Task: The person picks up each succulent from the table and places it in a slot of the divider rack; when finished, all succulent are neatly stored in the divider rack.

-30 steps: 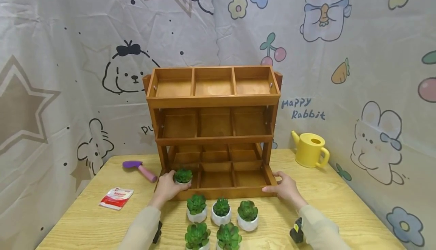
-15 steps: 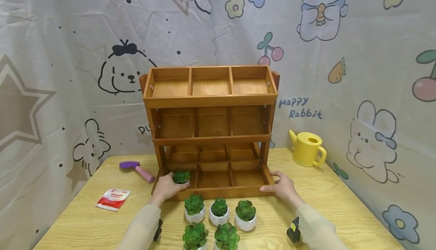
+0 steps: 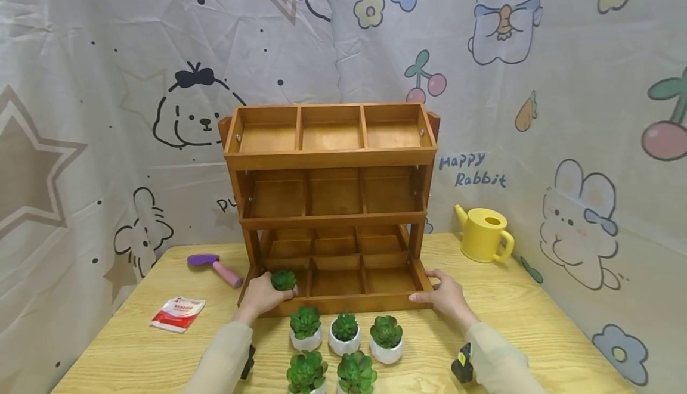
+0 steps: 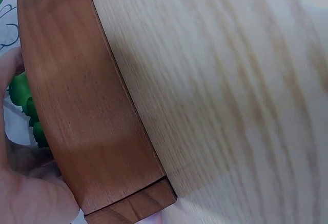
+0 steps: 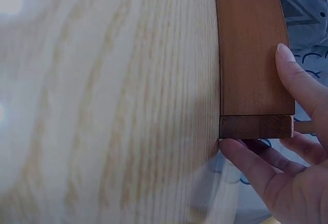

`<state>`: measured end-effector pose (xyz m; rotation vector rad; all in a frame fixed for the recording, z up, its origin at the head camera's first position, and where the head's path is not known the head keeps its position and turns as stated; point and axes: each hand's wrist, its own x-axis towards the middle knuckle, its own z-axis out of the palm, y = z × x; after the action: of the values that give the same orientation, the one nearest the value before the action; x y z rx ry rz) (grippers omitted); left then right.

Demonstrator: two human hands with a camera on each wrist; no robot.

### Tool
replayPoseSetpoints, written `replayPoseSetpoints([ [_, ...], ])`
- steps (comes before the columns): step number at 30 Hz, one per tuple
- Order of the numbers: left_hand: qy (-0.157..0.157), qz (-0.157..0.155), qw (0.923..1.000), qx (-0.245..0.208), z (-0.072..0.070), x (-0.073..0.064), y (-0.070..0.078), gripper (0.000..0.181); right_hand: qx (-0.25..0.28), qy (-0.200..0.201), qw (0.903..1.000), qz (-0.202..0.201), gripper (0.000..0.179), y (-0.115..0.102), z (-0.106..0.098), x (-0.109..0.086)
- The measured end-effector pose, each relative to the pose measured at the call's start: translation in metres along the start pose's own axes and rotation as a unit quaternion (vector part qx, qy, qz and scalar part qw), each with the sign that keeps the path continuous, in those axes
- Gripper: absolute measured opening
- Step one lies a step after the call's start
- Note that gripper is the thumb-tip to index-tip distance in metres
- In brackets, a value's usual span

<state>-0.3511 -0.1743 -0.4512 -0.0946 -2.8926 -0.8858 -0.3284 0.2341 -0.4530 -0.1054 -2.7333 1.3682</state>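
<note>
A small artificial succulent (image 3: 283,280) in a white pot sits low in the front left compartment of the wooden shelf's bottom tier. My left hand (image 3: 262,296) holds this pot, thumb over the front board; most of the pot is hidden. In the left wrist view, green leaves (image 4: 35,112) show between the hand and the front board (image 4: 77,90). On the other side, my right hand (image 3: 446,294) grips the right front corner of the wooden shelf (image 3: 343,304). The right wrist view has the thumb (image 5: 300,80) on the board's top edge and fingers around its end.
Several potted succulents (image 3: 345,329) stand in two rows before the shelf. To the left lie a purple-and-pink hand tool (image 3: 217,266) and a red-and-white packet (image 3: 179,314). A yellow watering can (image 3: 483,235) is at the back right, near the printed curtain (image 3: 537,114).
The succulent in my left hand has sunk slightly into the compartment, and less of its white pot shows. My right hand keeps its hold on the shelf corner. The head view has shifted a little.
</note>
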Motion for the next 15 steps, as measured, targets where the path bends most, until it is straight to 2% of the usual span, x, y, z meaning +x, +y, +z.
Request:
replayPoseSetpoints([
  [9,0.033,0.019,0.9991,-0.021,0.001,-0.003,0.001,0.078,-0.017,0.008,0.9998,-0.009,0.084,0.001,0.001,0.0],
  [13,0.045,0.025,0.9971,-0.056,0.001,-0.008,0.004,0.083,-0.023,0.008,0.9996,-0.014,0.085,0.002,0.001,0.0],
  [15,0.054,0.046,0.9944,-0.078,0.0,-0.012,0.006,0.079,-0.026,0.01,0.9995,-0.017,0.085,0.002,0.001,0.0],
])
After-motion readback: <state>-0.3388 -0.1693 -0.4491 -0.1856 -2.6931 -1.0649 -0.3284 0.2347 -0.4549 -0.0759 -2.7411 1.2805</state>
